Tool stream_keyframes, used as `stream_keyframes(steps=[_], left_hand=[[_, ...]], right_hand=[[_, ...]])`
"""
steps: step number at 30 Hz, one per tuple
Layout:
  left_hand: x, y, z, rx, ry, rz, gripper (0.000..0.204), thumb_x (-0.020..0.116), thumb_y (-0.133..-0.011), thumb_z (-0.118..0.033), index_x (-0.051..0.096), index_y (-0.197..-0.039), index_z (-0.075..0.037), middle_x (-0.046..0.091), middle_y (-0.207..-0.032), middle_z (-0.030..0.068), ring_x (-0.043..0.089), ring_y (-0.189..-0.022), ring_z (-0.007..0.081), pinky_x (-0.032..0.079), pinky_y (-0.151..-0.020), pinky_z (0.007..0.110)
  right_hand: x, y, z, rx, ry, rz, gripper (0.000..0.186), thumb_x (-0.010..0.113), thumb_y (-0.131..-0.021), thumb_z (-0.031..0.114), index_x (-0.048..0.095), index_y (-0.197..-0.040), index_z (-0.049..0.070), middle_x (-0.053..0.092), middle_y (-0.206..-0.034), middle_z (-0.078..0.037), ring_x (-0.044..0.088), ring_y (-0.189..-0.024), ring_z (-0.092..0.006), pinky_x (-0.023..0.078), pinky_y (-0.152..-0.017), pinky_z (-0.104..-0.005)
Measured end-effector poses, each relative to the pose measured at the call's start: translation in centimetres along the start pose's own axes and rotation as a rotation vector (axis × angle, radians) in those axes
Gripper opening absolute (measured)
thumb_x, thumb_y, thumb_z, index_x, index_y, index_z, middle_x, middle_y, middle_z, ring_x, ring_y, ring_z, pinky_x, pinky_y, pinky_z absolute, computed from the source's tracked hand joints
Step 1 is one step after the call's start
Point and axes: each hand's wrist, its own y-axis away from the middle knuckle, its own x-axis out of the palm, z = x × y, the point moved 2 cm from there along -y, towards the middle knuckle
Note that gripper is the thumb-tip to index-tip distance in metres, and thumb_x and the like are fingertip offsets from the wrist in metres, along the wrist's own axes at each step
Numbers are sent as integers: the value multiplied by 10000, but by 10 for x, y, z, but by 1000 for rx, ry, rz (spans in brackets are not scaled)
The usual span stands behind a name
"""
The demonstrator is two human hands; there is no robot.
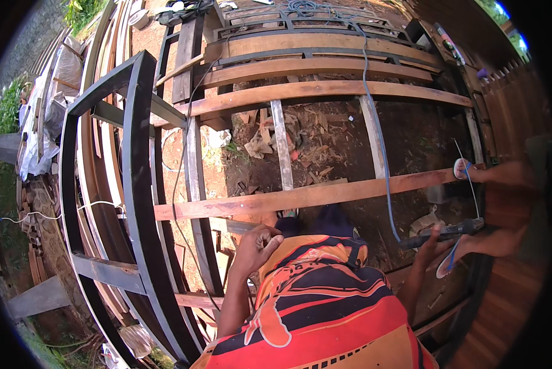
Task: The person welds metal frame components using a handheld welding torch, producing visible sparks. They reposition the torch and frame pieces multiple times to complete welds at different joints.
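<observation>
Outdoors, right hand [432, 245] gripping welding electrode holder [459, 229], blue cable [384, 158] attached, left hand [255, 248] curled closed near patterned shirt [331, 295]

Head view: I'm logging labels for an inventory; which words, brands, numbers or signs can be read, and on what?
None can be read.
Patterned shirt: dark marks, perhaps lettering, too blurred.
Slim white-and-red item: any print too small.
Electrode holder in the right hand: no legible marking.
</observation>
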Motion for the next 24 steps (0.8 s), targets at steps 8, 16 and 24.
stream_keyframes(steps=[8, 16, 24], left_hand=[[-72, 28, -15, 97, -56, 232, 412, 766, -914, -359, 653, -863, 34, 736, -1087, 203, 712, -962, 292, 542, -825, 397], [-81, 64, -39, 201, 382, 183, 344, 798, -873, -251, 607, -745, 4, 731, -1049, 246, 709, -1039, 324, 527, -865, 406], [-64, 43, -39, 195, 268, 258, 286, 745, -930, -265, 659, -811, -19, 741, -1104, 198, 682, -977, 236, 511, -876, 383]], right_hand=[[-30, -6, 50, -183, 338, 619, 918, 826, -743, 353, 402, -1439, -69, 607, -1229, -255, 610, -1155, -393, 483, -976, -478], [53, 93, 92, 17, 147, 1027, 830, 851, -720, 349, 443, -1354, 3, 657, -1107, -286, 656, -1067, -479, 513, -921, -508], [84, 117, 84, 76, 63, 1156, 951, 827, -749, 401, 347, -1463, -5, 617, -1249, -322, 600, -1197, -518, 471, -1013, -544]])
